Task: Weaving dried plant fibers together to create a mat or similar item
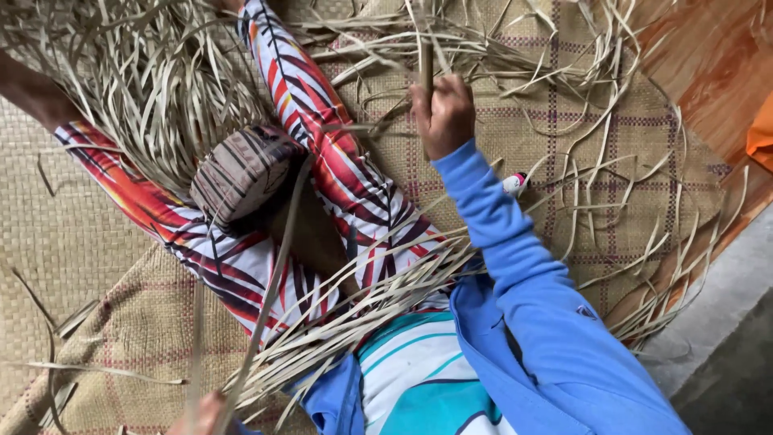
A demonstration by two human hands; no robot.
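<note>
From the head camera you look straight down at your own lap, legs stretched toward twelve o'clock in trousers [338, 153] printed red, orange, white and black. Your right hand [441, 115], just right of centre toward one o'clock, is clenched around a thin upright stick [426, 56], with pale dried leaf strips [145, 89] crossing around it. The blue sleeve [515, 266] runs from that hand down to five o'clock. Your left hand [205, 415] sits at the bottom edge near seven o'clock, mostly cut off; it pinches long leaf strips [270, 298] that rise toward the centre, though you cannot tell how the fingers lie. A bundle of strips [378, 302] lies across your thighs at the centre. A striped woven pouch [241, 171] rests between your legs at ten o'clock. Under everything lies a woven mat [515, 129] with purple check lines; a small white and red object [515, 184] sits on it at three o'clock, just beside your sleeve.
</note>
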